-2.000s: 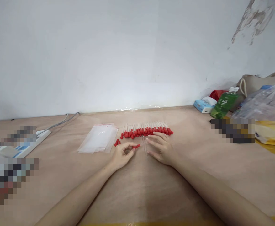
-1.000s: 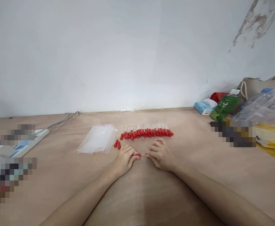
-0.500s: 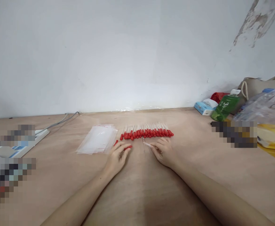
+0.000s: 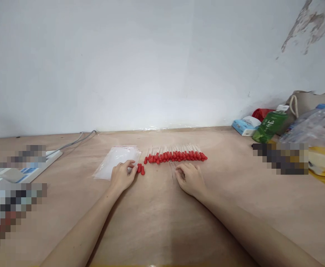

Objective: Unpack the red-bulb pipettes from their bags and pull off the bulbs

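A row of droppers with red bulbs point(image 4: 176, 156) lies across the table, thin clear stems pointing at the wall. My left hand point(image 4: 122, 174) is at the right edge of a stack of clear plastic bags point(image 4: 109, 161). Its thumb and forefinger are apart, with nothing seen between them. Right beside the thumb lie a few loose red bulbs point(image 4: 142, 170); whether it touches them I cannot tell. My right hand point(image 4: 189, 177) rests below the row, fingers curled in. At its fingertips are thin clear tubes point(image 4: 172, 170); what the fingers hold is hidden.
On the left lies a white power strip point(image 4: 44, 165) with a grey cable point(image 4: 79, 139) running to the wall. At the right stand a blue tissue box point(image 4: 244, 127), a green bottle point(image 4: 270, 124) and plastic bags point(image 4: 315, 126). Blurred patches hide items on both sides.
My left hand has moved left, from the front of the row to the bag stack, leaving red bulbs beside it. My right hand stays near the clear tubes, its fingers more curled.
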### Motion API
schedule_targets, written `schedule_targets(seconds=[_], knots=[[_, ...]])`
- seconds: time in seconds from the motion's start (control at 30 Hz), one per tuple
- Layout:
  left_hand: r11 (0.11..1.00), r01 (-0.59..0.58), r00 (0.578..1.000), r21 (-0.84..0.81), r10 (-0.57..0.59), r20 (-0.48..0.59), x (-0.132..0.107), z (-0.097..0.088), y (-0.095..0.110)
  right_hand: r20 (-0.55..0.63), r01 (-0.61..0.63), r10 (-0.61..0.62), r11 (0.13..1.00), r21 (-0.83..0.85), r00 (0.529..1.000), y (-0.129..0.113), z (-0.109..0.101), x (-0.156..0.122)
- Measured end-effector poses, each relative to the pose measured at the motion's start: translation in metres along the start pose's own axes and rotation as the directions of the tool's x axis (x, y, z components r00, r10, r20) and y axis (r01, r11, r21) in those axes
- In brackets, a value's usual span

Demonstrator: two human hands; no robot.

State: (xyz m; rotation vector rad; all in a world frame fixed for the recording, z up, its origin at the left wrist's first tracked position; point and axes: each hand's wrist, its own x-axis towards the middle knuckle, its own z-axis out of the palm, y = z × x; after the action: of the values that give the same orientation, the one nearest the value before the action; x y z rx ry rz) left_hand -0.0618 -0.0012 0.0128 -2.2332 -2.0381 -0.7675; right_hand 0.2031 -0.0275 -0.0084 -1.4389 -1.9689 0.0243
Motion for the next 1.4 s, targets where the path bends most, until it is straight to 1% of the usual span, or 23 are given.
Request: schedule_targets(seconds=[0.1, 0.17, 0.23, 0.3, 0.4, 0.5, 0.57, 0.63, 0.7, 0.77, 0.83, 0.93, 1.0, 1.07, 1.13, 1.17, 1.27, 1.33, 1.4], knots=[[1.000, -0.010, 0.995, 0.017, 0.011, -0.095, 0.001, -0.004, 0.005, 0.031, 0.046, -0.046, 0.999, 0.002, 0.998, -0.002, 0.000, -0.001], [0.998, -0.032, 0.992, 0.051, 0.038, -0.124, 0.005, -0.007, 0.011, 0.045, 0.070, -0.070, 0.998, 0.008, 0.997, -0.002, -0.001, -0.002], [0.993, -0.066, 0.995, 0.095, 0.073, -0.073, 0.011, -0.008, 0.018, 0.060, 0.074, -0.076, 0.997, 0.036, 0.995, -0.001, -0.002, -0.002], [0.987, -0.085, 0.996, 0.137, 0.085, 0.008, 0.020, -0.008, 0.026, 0.071, 0.067, -0.073, 0.994, 0.083, 0.995, 0.001, -0.003, -0.001], [0.977, -0.074, 0.993, 0.199, 0.054, 0.107, 0.034, -0.002, 0.035, 0.055, 0.031, -0.040, 0.988, 0.151, 0.998, 0.005, -0.003, -0.001], [0.967, -0.061, 0.986, 0.246, 0.020, 0.167, 0.044, 0.004, 0.040, 0.034, -0.040, 0.034, 0.980, 0.195, 0.999, 0.009, -0.002, 0.000], [0.967, -0.034, 0.985, 0.254, -0.011, 0.174, 0.048, 0.007, 0.042, 0.025, -0.072, 0.068, 0.974, 0.215, 0.997, 0.011, 0.000, 0.000], [0.972, 0.034, 0.986, 0.233, -0.070, 0.149, 0.050, 0.007, 0.042, 0.024, -0.076, 0.072, 0.970, 0.231, 0.997, 0.013, 0.001, 0.001], [0.973, 0.119, 0.985, 0.195, -0.141, 0.101, 0.050, 0.003, 0.041, 0.029, -0.065, 0.060, 0.969, 0.240, 0.998, 0.014, 0.002, 0.002], [0.974, 0.161, 0.985, 0.162, -0.169, 0.036, 0.047, -0.005, 0.039, 0.025, -0.056, 0.051, 0.968, 0.246, 0.998, 0.015, 0.003, 0.002], [0.981, 0.141, 0.990, 0.136, -0.139, -0.024, 0.042, -0.013, 0.037, 0.022, -0.053, 0.049, 0.965, 0.256, 0.999, 0.016, 0.004, 0.003], [0.998, 0.027, 0.996, 0.063, -0.021, -0.092, 0.029, -0.020, 0.037, 0.035, -0.062, 0.055, 0.955, 0.291, 0.998, 0.017, 0.006, 0.003], [0.997, -0.083, 0.987, 0.006, 0.083, -0.140, 0.016, -0.017, 0.041, 0.052, -0.061, 0.047, 0.949, 0.308, 0.998, 0.018, 0.007, 0.003], [0.978, -0.199, 0.967, -0.062, 0.185, -0.174, 0.002, -0.010, 0.049, 0.065, -0.042, 0.023, 0.948, 0.317, 0.998, 0.019, 0.008, 0.003], [0.942, -0.282, 0.954, -0.179, 0.256, -0.156, -0.011, 0.000, 0.057, 0.069, -0.019, -0.004, 0.943, 0.333, 0.998, 0.020, 0.009, 0.003], [0.921, -0.300, 0.953, -0.250, 0.276, -0.127, -0.016, 0.005, 0.060, 0.073, -0.016, -0.010, 0.936, 0.352, 0.997, 0.021, 0.010, 0.003], [0.873, -0.282, 0.954, -0.399, 0.298, -0.023, -0.027, 0.015, 0.065, 0.067, -0.047, 0.019, 0.895, 0.443, 0.998, 0.024, 0.013, 0.002], [0.864, -0.268, 0.953, -0.427, 0.304, 0.016, -0.029, 0.018, 0.064, 0.008, -0.055, 0.060, 0.854, 0.518, 0.998, 0.027, 0.013, 0.002], [0.860, -0.270, 0.949, -0.433, 0.315, 0.033, -0.030, 0.019, 0.063, -0.100, -0.046, 0.125, 0.819, 0.572, 0.987, 0.030, 0.009, 0.002]])
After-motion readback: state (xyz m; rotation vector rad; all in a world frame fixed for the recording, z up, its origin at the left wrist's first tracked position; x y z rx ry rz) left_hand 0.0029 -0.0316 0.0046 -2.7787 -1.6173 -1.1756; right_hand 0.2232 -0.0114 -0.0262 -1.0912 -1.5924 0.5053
